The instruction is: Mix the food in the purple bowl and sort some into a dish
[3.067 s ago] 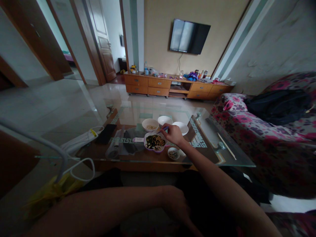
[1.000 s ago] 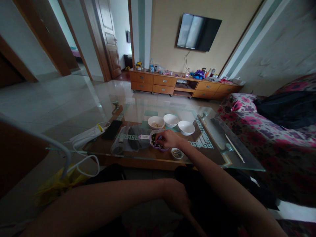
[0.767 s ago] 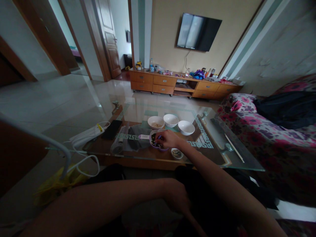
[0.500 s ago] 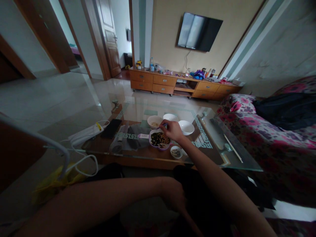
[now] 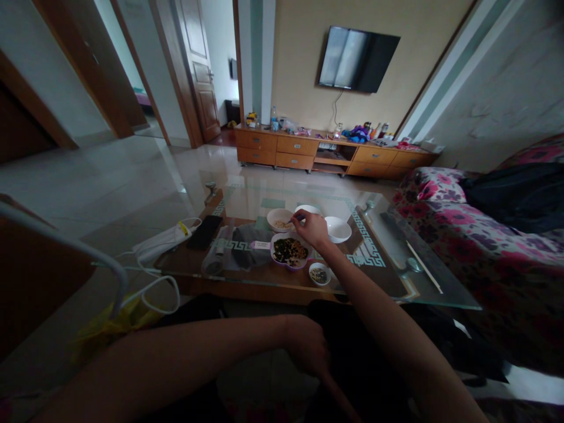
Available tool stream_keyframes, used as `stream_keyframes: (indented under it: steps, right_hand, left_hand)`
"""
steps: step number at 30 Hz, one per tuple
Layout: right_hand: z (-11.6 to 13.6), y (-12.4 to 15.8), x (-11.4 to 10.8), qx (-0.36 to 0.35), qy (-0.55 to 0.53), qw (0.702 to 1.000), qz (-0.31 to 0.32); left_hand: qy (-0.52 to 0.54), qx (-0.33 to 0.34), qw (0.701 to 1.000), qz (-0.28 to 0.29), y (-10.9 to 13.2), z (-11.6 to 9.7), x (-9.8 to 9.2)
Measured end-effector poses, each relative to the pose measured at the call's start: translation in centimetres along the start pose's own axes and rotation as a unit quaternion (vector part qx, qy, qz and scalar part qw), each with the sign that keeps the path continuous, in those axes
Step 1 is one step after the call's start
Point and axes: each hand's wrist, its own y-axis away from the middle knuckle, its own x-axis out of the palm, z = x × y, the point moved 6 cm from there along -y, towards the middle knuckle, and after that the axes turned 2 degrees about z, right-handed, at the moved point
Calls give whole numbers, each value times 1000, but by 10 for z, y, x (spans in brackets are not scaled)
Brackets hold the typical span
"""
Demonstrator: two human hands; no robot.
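The right hand is held above a glass-topped coffee table, its fingers pinched firmly around a thin implement. The implement is too small to be identified, and its tip is directed toward 10 o'clock. The hand is placed at about 1 o'clock from a purple scalloped plate heaped with dark seeds. A white bowl of pale grains stands at 11 o'clock from the plate, and another white bowl at 2 o'clock. A third white bowl is partly hidden behind the hand, and a small white dish of seeds sits at 4 o'clock. The left hand is kept low by the lap, curled, with its grip impossible to tell.

The implement is judged light and stiff, best pinched along its shaft. The plate looks light and is best taken by its rim, level, since loose seeds would scatter. The bowls appear fragile and may slide on the glass.
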Motion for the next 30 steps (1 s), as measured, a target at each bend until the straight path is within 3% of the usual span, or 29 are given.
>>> stream_keyframes:
  steps: [4,8,11,13,16,18,21,25,27,30]
  right_hand:
    - [0,9,-15,-10,-6,1000,2]
    - [-5,21,-26,-16,13,1000,14]
    - [-12,30,-28,-13,24,999,28]
    - [-17,37,-27,-13,21,999,39]
    - [-21,48,-24,-27,-3,998,53]
    - [-22,55,-22,-30,-12,998,55]
    - [-23,64,-18,-24,-18,998,62]
    - [-18,72,-13,-35,-36,996,76]
    - [-13,74,-13,-41,-34,995,79]
    - [-8,77,-17,-46,-29,995,82]
  left_hand:
    - [-1,3,1000,7,-10,0,-2]
    - [58,-10,997,49,-28,4,-2]
    - [120,-66,987,82,-42,14,2]
    - [138,-107,982,72,-50,22,2]
    - [168,-52,983,47,-62,21,-3]
    - [208,-7,976,62,-69,17,-7]
    - [250,-13,965,84,-77,20,-16]
    - [243,72,967,31,-82,15,-27]
    - [209,92,973,12,-79,11,-21]
    - [148,50,988,17,-73,7,-6]
